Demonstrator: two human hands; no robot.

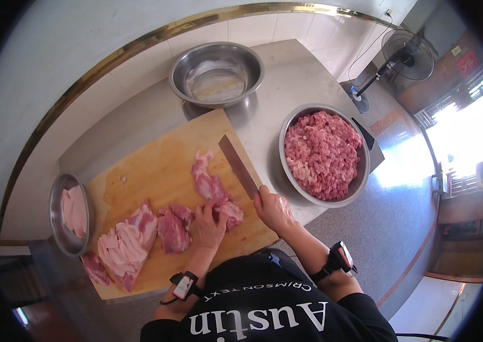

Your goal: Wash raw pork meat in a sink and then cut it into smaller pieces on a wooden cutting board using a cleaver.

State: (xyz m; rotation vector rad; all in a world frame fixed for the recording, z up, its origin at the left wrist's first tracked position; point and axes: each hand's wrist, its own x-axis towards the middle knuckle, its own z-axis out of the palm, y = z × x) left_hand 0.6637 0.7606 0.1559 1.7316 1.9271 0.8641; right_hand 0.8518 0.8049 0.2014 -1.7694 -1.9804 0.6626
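Observation:
My right hand [273, 209] grips the handle of a broad-bladed kitchen knife [239, 167]. Its blade angles up and away along the right side of a wooden cutting board [151, 160]. A long strip of raw meat [209, 181] lies left of the blade, ending in a thicker pale-pink lump. With fingertips and thumb, my left hand [210, 225] holds the near part of this meat against the board. Dark-pink chunks of meat [174, 231] sit just left of that hand. Farther left is a large slab [128, 248] topped with pale fatty slices, and a smaller piece [96, 268] at the board's edge.
A steel basin of chopped meat [324, 156] stands right of the board. Another steel basin [218, 77], with whitish residue inside, stands behind it. A small steel bowl [70, 213] at left holds pale slices. A pedestal fan [407, 57] stands beyond the table [277, 85].

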